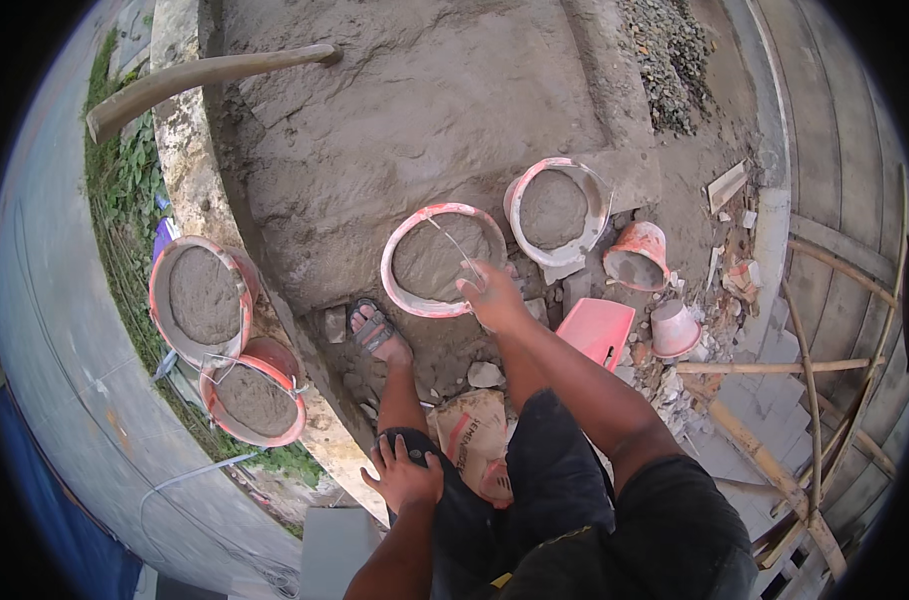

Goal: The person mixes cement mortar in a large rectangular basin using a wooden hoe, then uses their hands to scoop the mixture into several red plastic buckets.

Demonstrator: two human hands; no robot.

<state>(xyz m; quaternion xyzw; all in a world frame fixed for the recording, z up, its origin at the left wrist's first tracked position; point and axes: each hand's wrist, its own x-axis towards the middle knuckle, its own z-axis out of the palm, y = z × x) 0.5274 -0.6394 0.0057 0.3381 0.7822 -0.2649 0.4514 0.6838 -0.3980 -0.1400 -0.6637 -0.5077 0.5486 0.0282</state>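
Observation:
My right hand (493,295) is at the near right rim of a red bucket of wet mortar (441,259), with its fingers closed on the thin wire handle (452,241). Flat on my left thigh rests my left hand (408,474), its fingers apart and holding nothing. To the right of that bucket stands another mortar-filled bucket (557,210). Two more full buckets, an upper one (204,296) and a lower one (253,400), sit side by side on the wall at the left.
A wooden handle (214,79) juts across the low concrete wall (188,169). Wet mortar (417,112) spreads ahead of my sandalled foot (375,330). To the right lie an empty bucket (638,259), a pink plastic container (597,330), rubble, a gravel heap (664,64) and bamboo poles (807,390). A paper sack (469,435) lies between my legs.

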